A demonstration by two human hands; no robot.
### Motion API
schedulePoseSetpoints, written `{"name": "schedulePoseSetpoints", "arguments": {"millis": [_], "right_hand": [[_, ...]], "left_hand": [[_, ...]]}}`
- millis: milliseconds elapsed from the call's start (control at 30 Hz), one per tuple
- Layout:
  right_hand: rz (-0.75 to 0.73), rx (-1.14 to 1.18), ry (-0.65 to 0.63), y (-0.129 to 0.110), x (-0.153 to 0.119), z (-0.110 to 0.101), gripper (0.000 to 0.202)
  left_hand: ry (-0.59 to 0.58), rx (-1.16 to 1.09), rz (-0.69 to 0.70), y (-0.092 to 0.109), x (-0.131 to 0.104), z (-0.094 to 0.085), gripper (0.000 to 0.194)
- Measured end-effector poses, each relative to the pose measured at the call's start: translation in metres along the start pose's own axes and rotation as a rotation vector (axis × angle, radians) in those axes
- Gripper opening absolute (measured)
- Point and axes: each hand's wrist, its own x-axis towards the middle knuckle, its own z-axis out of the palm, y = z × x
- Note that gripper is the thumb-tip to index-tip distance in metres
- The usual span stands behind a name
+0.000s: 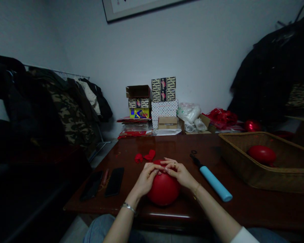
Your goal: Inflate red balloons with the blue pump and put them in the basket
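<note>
A round, inflated red balloon (164, 190) rests near the front edge of the brown table (174, 148). Above its top, my left hand (149, 174) and my right hand (176, 171) meet, fingertips pinched together at what seems to be the balloon's neck. The neck itself is mostly hidden by the fingers. Beyond my hands lie small limp red balloons (150, 155). To the right of my right hand is a light blue hand pump (216, 184) with a black nozzle end, lying at a slant.
At right, a wicker basket (243, 170) holds another red balloon (262, 154). Two dark phones (114, 182) and a small pink stick-like item (105, 176) lie at left. Stacked boxes (164, 111) and plastic bags (190, 113) stand at the back. Clothes (68, 111) hang left.
</note>
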Motion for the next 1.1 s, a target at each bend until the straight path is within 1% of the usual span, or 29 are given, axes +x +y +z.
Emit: {"name": "schedulePoseSetpoints", "arguments": {"millis": [100, 167, 267, 333, 400, 467, 533, 567, 633, 667, 700, 733, 800, 900, 1000, 1100], "right_hand": [[-0.006, -0.033, -0.040, -0.010, -0.006, -0.003, 0.021], [-0.012, -0.065, -0.052, -0.018, -0.009, 0.000, 0.019], [-0.044, -0.119, -0.036, -0.025, -0.012, 0.009, 0.016], [-0.089, -0.151, 0.015, -0.025, -0.011, 0.018, 0.011], [-0.141, -0.195, 0.155, -0.023, -0.008, 0.027, 0.021], [-0.177, -0.267, 0.364, -0.018, -0.004, 0.036, 0.030], [-0.192, -0.341, 0.565, -0.014, 0.000, 0.044, 0.031], [-0.193, -0.367, 0.645, -0.011, 0.002, 0.048, 0.031], [-0.186, -0.384, 0.759, -0.007, 0.005, 0.052, 0.029], [-0.175, -0.381, 0.787, -0.004, 0.005, 0.053, 0.029], [-0.156, -0.372, 0.786, -0.002, 0.005, 0.053, 0.029], [-0.128, -0.360, 0.758, 0.001, 0.005, 0.053, 0.030], [-0.063, -0.331, 0.650, 0.007, 0.002, 0.050, 0.034], [0.007, -0.299, 0.505, 0.015, -0.002, 0.044, 0.036], [0.002, -0.299, 0.395, 0.018, -0.004, 0.040, 0.037], [-0.028, -0.326, 0.309, 0.014, -0.002, 0.038, 0.035]], "left_hand": [[0.112, -0.069, -0.066, -0.008, 0.002, 0.004, 0.024], [0.193, -0.108, -0.107, -0.014, 0.004, 0.009, 0.025], [0.313, -0.060, -0.114, -0.018, 0.005, 0.020, 0.025], [0.364, 0.016, -0.099, -0.017, 0.003, 0.027, 0.023], [0.404, 0.082, -0.085, -0.014, 0.001, 0.033, 0.021], [0.435, 0.119, -0.068, -0.010, 0.000, 0.037, 0.020], [0.445, 0.136, -0.051, -0.006, -0.001, 0.039, 0.019], [0.440, 0.141, -0.043, -0.005, -0.002, 0.040, 0.019], [0.440, 0.152, -0.038, -0.003, -0.002, 0.041, 0.019], [0.448, 0.153, -0.042, -0.003, -0.002, 0.041, 0.018], [0.455, 0.146, -0.053, -0.003, -0.003, 0.041, 0.018], [0.458, 0.123, -0.069, -0.004, -0.003, 0.040, 0.019], [0.454, 0.017, -0.112, -0.006, -0.002, 0.039, 0.021], [0.447, -0.213, -0.162, -0.010, 0.001, 0.037, 0.026], [0.413, -0.355, -0.189, -0.012, 0.003, 0.034, 0.028], [0.374, -0.335, -0.177, -0.012, 0.004, 0.031, 0.026]]}}
